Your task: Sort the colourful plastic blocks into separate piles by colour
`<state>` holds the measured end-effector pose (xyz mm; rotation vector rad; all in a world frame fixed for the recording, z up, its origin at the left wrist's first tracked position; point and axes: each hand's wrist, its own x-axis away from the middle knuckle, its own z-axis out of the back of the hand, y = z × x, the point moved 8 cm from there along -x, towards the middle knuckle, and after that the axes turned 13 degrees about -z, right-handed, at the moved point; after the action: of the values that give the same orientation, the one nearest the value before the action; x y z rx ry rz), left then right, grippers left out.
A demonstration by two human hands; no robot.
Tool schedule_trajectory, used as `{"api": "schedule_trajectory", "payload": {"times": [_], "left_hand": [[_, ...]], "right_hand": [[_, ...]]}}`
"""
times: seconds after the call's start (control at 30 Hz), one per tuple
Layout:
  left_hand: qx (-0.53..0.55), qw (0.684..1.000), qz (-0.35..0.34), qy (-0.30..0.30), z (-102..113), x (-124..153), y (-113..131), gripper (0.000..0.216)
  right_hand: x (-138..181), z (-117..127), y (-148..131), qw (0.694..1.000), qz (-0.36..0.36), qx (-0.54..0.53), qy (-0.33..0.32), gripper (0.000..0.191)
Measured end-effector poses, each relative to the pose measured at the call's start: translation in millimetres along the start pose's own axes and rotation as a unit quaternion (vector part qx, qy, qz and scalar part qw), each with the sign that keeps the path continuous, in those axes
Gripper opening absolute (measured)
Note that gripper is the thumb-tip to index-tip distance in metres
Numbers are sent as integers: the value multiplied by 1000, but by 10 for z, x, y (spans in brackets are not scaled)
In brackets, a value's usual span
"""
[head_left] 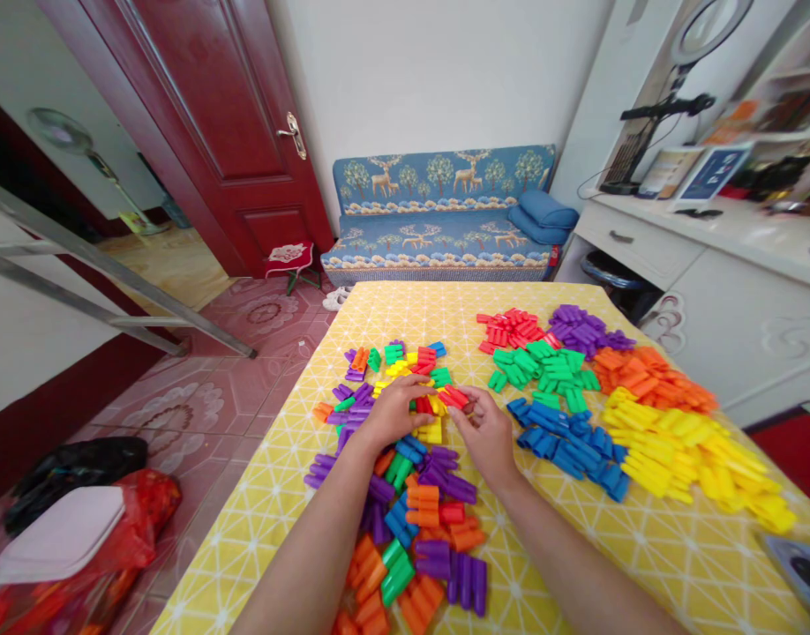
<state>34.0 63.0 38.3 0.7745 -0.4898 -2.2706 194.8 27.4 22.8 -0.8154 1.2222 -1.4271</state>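
Note:
My right hand (488, 432) pinches a red plastic toy block (453, 397) made of joined tubes, just above the mixed pile. Facing it, my left hand (398, 413) curves its fingers and thumb around a spot in the pile where red and yellow show. What sits between those fingers is partly hidden. Around and below my left hand lies the mixed pile of purple blocks (451, 481), orange blocks (423, 504), green blocks (397, 571) and blue blocks (400, 520). Yellow blocks (430, 432) lie just under both hands.
Colour-sorted heaps lie on the table's right: red (511, 328), purple (583, 328), green (543, 370), orange (649, 379), blue (570, 441) and yellow (689, 450). A yellow patterned cloth (259, 538) covers the table. Beyond stands a blue sofa (438, 229); bags (146, 520) lie on the floor left.

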Motion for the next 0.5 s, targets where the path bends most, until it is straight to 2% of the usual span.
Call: {"api": "schedule_trajectory", "payload": {"times": [0.07, 0.17, 0.27, 0.33, 0.4, 0.5], "left_hand": [[-8, 1000, 6, 0, 3, 3, -15, 44], [-12, 1000, 8, 3, 8, 4, -30, 42], [-10, 1000, 8, 5, 6, 9, -41, 41], [-13, 1000, 11, 8, 8, 14, -46, 41], [-19, 1000, 15, 10, 13, 18, -51, 42], [-18, 1000, 19, 13, 12, 23, -64, 42]], "right_hand": [[-242, 67, -101, 999, 33, 34, 14, 32], [-804, 147, -231, 986, 83, 139, 26, 32], [-1421, 136, -200, 942, 89, 324, -1, 29], [-1735, 151, -131, 915, 82, 396, -12, 27], [-1932, 169, -72, 905, 79, 419, -15, 25], [-2034, 153, -8, 891, 81, 446, -14, 30]]}}
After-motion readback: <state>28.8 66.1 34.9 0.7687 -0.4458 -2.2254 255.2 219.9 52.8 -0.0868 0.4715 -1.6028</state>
